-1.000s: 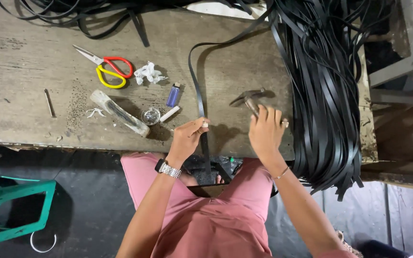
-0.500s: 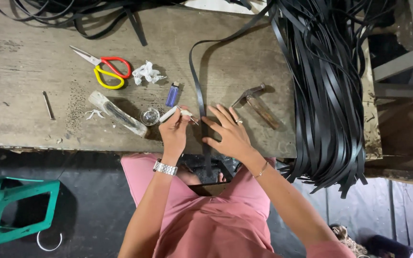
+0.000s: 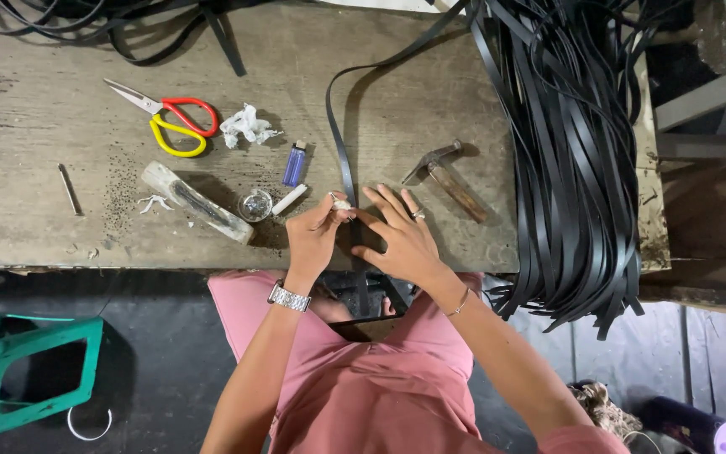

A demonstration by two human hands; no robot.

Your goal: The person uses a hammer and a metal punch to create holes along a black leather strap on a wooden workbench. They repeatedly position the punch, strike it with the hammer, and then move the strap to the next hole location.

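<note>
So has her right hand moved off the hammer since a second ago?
Yes. The right hand has left the hammer and shifted left along the workbench, now pressing flat on the black strap beside the left hand.

a small craft workshop: worn wooden tabletop (image 3: 60,50), heap of black straps (image 3: 577,151), hammer (image 3: 451,176), scissors (image 3: 170,122), lighter (image 3: 294,163), dark floor below.
</note>
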